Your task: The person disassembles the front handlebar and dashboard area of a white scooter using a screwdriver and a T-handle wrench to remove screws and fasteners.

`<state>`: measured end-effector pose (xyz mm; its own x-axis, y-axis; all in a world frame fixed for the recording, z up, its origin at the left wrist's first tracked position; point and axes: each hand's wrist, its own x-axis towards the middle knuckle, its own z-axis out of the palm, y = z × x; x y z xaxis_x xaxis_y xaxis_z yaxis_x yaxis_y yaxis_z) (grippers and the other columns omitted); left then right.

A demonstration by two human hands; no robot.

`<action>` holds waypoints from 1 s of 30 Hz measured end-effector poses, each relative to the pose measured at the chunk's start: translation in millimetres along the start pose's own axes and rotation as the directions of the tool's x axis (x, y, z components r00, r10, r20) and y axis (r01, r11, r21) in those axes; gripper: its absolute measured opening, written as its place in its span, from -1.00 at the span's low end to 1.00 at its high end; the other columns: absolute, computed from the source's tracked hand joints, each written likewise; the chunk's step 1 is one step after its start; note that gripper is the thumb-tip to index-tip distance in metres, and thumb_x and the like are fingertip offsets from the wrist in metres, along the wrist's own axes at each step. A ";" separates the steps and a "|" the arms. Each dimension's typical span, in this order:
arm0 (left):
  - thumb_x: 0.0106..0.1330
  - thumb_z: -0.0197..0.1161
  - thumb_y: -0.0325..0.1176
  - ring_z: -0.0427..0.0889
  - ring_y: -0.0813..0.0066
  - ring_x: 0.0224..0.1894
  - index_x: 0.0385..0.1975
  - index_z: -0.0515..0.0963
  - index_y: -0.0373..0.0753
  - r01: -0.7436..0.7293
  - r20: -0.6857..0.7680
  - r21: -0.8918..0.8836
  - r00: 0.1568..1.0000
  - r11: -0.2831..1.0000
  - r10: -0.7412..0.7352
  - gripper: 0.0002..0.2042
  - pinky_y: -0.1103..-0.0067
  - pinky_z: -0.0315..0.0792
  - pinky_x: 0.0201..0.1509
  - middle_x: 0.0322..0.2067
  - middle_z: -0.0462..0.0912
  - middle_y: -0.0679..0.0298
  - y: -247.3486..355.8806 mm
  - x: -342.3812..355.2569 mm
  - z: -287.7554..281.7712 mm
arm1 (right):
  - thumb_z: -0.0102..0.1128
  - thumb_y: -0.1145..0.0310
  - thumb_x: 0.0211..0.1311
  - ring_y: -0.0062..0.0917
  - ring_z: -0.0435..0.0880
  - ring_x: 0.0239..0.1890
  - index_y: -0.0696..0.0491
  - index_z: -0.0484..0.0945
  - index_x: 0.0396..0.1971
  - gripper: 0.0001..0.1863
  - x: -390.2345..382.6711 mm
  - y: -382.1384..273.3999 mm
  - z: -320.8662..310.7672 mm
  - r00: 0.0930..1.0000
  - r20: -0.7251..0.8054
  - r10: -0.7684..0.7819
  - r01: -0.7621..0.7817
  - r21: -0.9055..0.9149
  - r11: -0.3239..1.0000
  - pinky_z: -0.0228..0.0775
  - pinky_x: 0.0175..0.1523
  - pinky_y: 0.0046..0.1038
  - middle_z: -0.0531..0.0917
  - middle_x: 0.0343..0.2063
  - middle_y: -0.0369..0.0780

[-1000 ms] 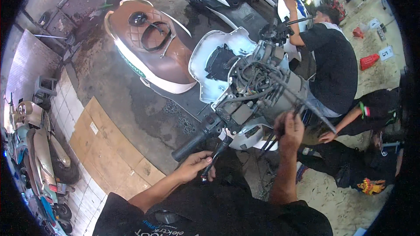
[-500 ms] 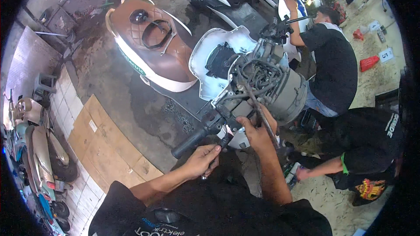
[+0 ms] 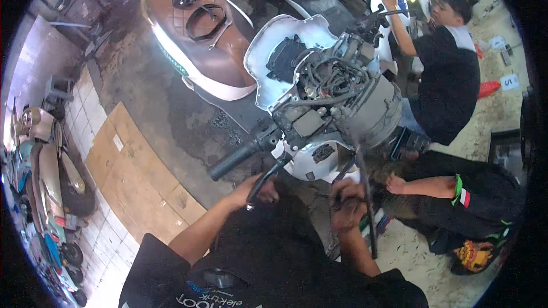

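Note:
A stripped scooter front end stands before me, its handlebar ending in a black grip (image 3: 234, 162) at the left. My left hand (image 3: 260, 189) is closed around a black lever-shaped bar (image 3: 264, 181) with a bright metal tip, just below that grip. Motion smears my right hand (image 3: 348, 202), so its fingers are unclear. It lies against a long dark rod (image 3: 366, 194), also blurred, that slants down past it. Tangled black wiring (image 3: 337, 77) and a dark box-shaped part (image 3: 308, 122) sit exposed beyond my hands. Under them shows a white rounded panel (image 3: 314, 162).
A brown quilted seat with white body panel (image 3: 222, 68) lies beyond the scooter. A cardboard sheet (image 3: 134, 177) covers floor at left, near parked scooters (image 3: 48, 188). One co-worker (image 3: 445, 80) crouches at upper right; another person's forearm (image 3: 431, 187) reaches in from the right.
My right hand has dropped back toward me, away from the wiring, and the rod has swung down with it. My left hand has shifted up and left along with the lever-shaped bar.

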<state>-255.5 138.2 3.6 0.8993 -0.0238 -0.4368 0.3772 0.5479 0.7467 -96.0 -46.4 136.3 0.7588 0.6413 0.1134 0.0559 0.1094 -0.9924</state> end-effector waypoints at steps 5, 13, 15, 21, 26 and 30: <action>0.25 0.19 -0.11 0.54 0.13 -0.04 0.12 0.30 -0.29 -0.157 0.029 0.708 0.981 0.689 0.194 -0.47 0.36 0.40 0.03 -0.07 0.55 0.03 -66.3 -0.5 67.2 | -0.10 0.04 0.34 -0.52 0.49 -0.47 0.07 0.38 -0.48 -0.61 -71.6 80.1 -16.5 0.982 0.152 -0.111 0.110 0.020 0.994 0.36 -0.37 -0.44 0.51 -0.51 -0.17; 0.31 0.09 -0.20 0.54 0.05 -0.04 -0.03 0.44 -0.31 0.055 -0.271 0.519 0.957 0.853 0.103 -0.65 0.35 0.38 0.01 -0.15 0.57 -0.03 -172.7 16.1 81.6 | 0.07 0.09 0.21 -0.09 0.55 -0.16 0.13 0.44 -0.05 -0.55 -65.5 123.9 -2.7 0.846 0.460 0.270 0.087 -0.619 0.781 0.36 -0.03 -0.25 0.58 -0.19 -0.03; 0.32 0.07 -0.20 0.56 0.07 -0.06 -0.03 0.44 -0.30 -0.065 -0.381 0.459 0.887 0.886 0.263 -0.66 0.37 0.38 0.01 -0.19 0.59 -0.02 -210.9 20.5 49.9 | 0.07 0.06 0.20 -0.08 0.54 -0.13 0.13 0.43 -0.02 -0.51 -50.9 121.9 -3.4 0.784 0.480 0.394 0.056 -0.686 0.725 0.36 -0.01 -0.23 0.58 -0.18 -0.02; 0.33 0.02 -0.08 0.53 0.00 -0.04 -0.05 0.40 -0.38 0.303 -0.687 0.281 0.727 0.911 -0.030 -0.56 0.33 0.37 0.02 -0.16 0.57 -0.11 -190.0 11.7 -26.0 | 0.14 0.00 0.14 -0.12 0.54 -0.04 0.06 0.43 0.05 -0.44 -45.9 160.0 -19.7 0.575 0.297 0.762 -0.177 -0.864 0.471 0.36 0.04 -0.24 0.57 -0.11 0.02; 0.30 0.01 -0.05 0.48 -0.11 0.00 -0.05 0.37 -0.47 0.342 -0.821 0.221 0.571 0.913 -0.015 -0.49 0.26 0.35 0.05 -0.13 0.53 -0.20 -190.4 33.2 -106.5 | 0.21 0.06 0.10 -0.25 0.56 -0.03 0.20 0.46 -0.03 -0.44 -92.2 182.0 -48.8 0.498 -0.019 0.867 -0.356 -0.916 0.185 0.36 0.05 -0.35 0.58 -0.10 0.00; 0.26 0.05 -0.15 0.46 -0.13 0.01 -0.01 0.38 -0.40 0.384 -0.804 0.324 0.593 0.864 0.037 -0.55 0.23 0.34 0.07 -0.10 0.51 -0.19 -175.9 66.3 -163.8 | 0.20 0.22 0.15 -0.33 0.59 -0.18 0.28 0.46 -0.05 -0.52 -150.3 190.6 -95.0 0.409 -0.163 0.898 -0.554 -0.826 0.102 0.41 -0.07 -0.36 0.61 -0.19 -0.04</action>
<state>-298.5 177.3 -238.9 0.3697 0.6786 -0.6347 0.7435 0.1936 0.6401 -137.8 -194.1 -74.4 0.4664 0.2364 -0.8524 0.1209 -0.9716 -0.2033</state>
